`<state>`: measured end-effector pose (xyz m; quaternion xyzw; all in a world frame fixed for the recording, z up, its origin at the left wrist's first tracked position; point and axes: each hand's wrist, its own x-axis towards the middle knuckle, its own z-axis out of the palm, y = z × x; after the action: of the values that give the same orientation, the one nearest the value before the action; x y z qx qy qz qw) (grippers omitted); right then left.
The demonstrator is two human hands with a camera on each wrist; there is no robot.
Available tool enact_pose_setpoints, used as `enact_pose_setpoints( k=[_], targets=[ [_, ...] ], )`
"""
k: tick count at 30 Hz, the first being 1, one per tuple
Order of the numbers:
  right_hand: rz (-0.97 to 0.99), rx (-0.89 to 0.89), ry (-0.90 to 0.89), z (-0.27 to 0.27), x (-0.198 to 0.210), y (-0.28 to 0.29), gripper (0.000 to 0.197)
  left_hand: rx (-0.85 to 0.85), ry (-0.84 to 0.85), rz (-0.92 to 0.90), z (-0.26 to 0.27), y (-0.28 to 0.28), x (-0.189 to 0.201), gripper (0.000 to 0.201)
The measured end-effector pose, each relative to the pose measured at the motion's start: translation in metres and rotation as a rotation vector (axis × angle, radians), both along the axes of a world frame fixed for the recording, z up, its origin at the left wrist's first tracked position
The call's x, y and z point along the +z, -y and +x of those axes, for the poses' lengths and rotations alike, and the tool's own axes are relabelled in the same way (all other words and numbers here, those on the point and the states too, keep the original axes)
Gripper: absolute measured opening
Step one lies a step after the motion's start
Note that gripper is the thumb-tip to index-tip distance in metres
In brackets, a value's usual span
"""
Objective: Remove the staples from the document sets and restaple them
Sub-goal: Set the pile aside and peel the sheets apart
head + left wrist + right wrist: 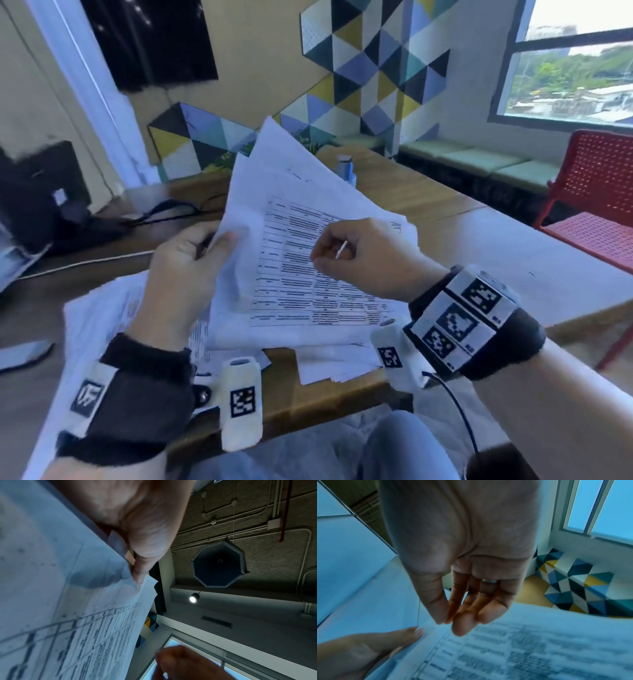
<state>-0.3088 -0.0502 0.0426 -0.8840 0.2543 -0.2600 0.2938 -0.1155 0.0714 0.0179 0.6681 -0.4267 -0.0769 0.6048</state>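
Note:
A document set (308, 267) of printed table pages is lifted off the wooden table (462, 246) and tilted, its sheets fanned apart at the top. My left hand (219, 243) pinches its left corner, thumb on the front page; the left wrist view shows the thumb (139, 573) pressing the crumpled corner of the pages (68, 601). My right hand (325, 255) hovers just over the front page (522, 649), right of the left thumb (418, 631). In the right wrist view its thumb and forefinger tips (444, 620) meet. I see nothing between them.
More loose printed sheets (102, 308) lie on the table under and around the held set. A small grey-blue object (346, 168) stands behind the papers. A black device (41, 192) with cables sits at the left. A red chair (596, 205) stands at the right.

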Motion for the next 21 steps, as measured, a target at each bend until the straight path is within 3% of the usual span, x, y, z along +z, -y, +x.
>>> enact_pose_setpoints(
  k=[4, 10, 15, 18, 21],
  targets=[
    [0.052, 0.098, 0.033, 0.048, -0.002, -0.018, 0.006, 0.005, -0.017, -0.04, -0.013, -0.005, 0.005, 0.017],
    [0.135, 0.046, 0.105, 0.078, -0.011, -0.03, 0.026, 0.054, -0.097, -0.085, -0.012, -0.007, 0.001, 0.013],
    [0.165, 0.021, 0.124, 0.081, -0.013, -0.03, 0.02, 0.092, -0.081, -0.087, -0.012, -0.008, 0.0, 0.008],
    [0.184, 0.009, 0.102, 0.08, -0.013, -0.028, 0.015, 0.075, -0.081, -0.074, -0.012, -0.006, -0.003, 0.016],
    [0.182, 0.023, 0.072, 0.079, -0.015, -0.026, 0.017, -0.001, -0.16, -0.059, -0.015, -0.008, -0.006, 0.017]
  ],
)
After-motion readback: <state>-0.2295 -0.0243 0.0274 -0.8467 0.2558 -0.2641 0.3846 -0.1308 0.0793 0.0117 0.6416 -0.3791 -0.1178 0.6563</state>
